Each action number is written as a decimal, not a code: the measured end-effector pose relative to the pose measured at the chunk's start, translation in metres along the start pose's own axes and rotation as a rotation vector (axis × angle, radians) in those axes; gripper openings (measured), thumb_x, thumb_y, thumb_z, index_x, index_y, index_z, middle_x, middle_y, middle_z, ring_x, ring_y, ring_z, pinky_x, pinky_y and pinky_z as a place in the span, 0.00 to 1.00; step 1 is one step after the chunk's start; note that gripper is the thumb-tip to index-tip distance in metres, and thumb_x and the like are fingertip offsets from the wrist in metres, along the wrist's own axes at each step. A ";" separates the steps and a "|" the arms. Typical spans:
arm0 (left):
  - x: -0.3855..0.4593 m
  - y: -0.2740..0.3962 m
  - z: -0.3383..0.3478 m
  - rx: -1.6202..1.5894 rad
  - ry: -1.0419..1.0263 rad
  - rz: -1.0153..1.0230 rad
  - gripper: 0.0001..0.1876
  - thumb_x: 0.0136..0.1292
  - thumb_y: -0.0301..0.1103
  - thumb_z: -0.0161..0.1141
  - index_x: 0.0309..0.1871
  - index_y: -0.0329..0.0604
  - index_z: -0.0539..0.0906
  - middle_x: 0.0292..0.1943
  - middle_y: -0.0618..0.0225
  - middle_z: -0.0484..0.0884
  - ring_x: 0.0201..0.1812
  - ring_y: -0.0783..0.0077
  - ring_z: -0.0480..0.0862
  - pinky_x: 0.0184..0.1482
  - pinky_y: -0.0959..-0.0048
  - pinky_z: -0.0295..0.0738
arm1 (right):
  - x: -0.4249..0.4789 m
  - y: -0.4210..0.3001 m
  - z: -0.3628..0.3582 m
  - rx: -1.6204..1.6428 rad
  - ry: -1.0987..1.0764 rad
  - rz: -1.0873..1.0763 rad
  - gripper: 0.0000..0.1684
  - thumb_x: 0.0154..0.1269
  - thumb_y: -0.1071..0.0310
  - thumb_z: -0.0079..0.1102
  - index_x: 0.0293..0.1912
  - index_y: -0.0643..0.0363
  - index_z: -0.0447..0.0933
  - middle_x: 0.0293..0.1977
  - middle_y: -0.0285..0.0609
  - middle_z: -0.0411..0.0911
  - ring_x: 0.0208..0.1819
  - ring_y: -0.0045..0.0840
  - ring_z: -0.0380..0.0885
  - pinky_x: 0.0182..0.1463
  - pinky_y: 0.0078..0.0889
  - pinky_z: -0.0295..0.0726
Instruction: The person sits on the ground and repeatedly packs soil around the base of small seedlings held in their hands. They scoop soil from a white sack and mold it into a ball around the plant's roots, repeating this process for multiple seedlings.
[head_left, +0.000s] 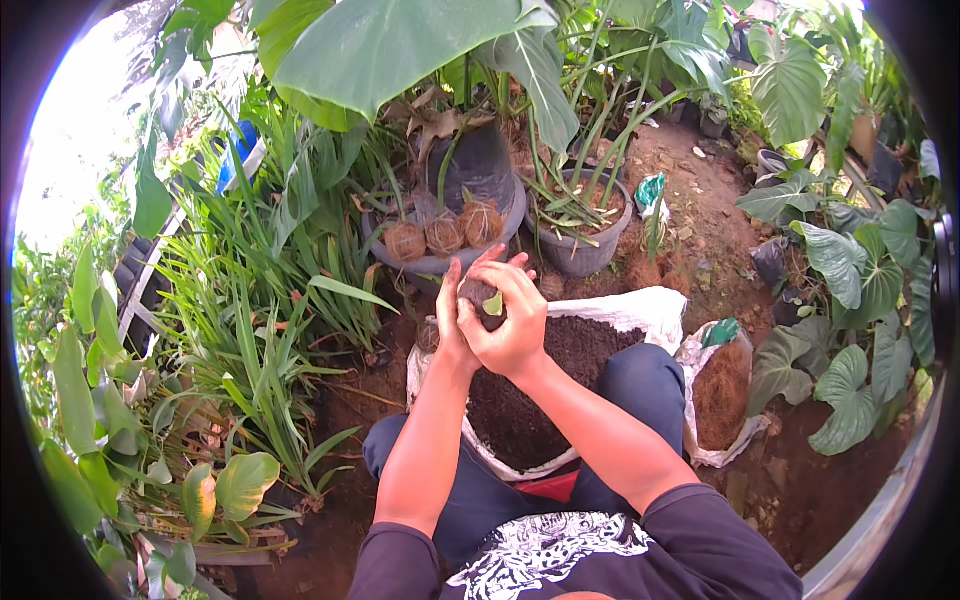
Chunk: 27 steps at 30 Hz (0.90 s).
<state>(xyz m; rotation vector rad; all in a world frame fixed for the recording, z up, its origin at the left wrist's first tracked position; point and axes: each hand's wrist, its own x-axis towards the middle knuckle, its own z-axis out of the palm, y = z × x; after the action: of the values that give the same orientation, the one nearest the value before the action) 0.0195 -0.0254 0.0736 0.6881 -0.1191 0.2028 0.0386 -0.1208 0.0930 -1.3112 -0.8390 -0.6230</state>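
Between my left hand (456, 322) and my right hand (517, 319) I hold a dark ball of soil (471, 291) with a small green leaf (493, 304) showing at it. Both palms cup the ball, and the fingers partly hide it. Below my hands, between my knees, lies an open white sack (634, 304) holding dark potting soil (525, 420). Beyond my fingertips, several fibre-wrapped balls (444, 235) rest in a wide grey plastic pot (514, 214).
A smaller sack of brown coconut fibre (720, 390) stands beside my right knee. A grey pot with cut stems (581, 251) is ahead. Strappy green plants (255, 360) crowd the left; large leaves (862, 262) crowd the right. A big leaf (397, 52) overhangs the pots.
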 end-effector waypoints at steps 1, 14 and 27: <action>-0.006 0.008 0.023 0.069 0.067 -0.004 0.39 0.78 0.66 0.45 0.74 0.38 0.69 0.68 0.44 0.76 0.69 0.45 0.76 0.72 0.47 0.71 | -0.003 0.004 0.000 0.009 -0.024 0.049 0.22 0.52 0.68 0.72 0.48 0.64 0.81 0.46 0.51 0.85 0.51 0.46 0.84 0.57 0.45 0.80; 0.008 -0.006 -0.006 0.397 0.513 0.517 0.22 0.80 0.44 0.48 0.46 0.35 0.85 0.46 0.61 0.87 0.50 0.64 0.85 0.60 0.63 0.77 | -0.010 0.036 0.020 0.724 0.070 0.819 0.21 0.77 0.70 0.56 0.64 0.67 0.74 0.59 0.45 0.80 0.64 0.27 0.76 0.71 0.31 0.70; 0.005 0.011 0.007 0.048 0.544 0.439 0.12 0.74 0.37 0.53 0.44 0.38 0.83 0.45 0.60 0.87 0.48 0.63 0.86 0.56 0.64 0.81 | -0.004 0.027 0.013 0.858 -0.084 0.779 0.29 0.76 0.65 0.53 0.71 0.66 0.69 0.67 0.46 0.74 0.73 0.29 0.68 0.79 0.32 0.58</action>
<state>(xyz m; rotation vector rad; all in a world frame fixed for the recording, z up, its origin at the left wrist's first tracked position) 0.0214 -0.0212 0.0869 0.6270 0.2605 0.8070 0.0558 -0.1035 0.0746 -0.7557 -0.4904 0.3939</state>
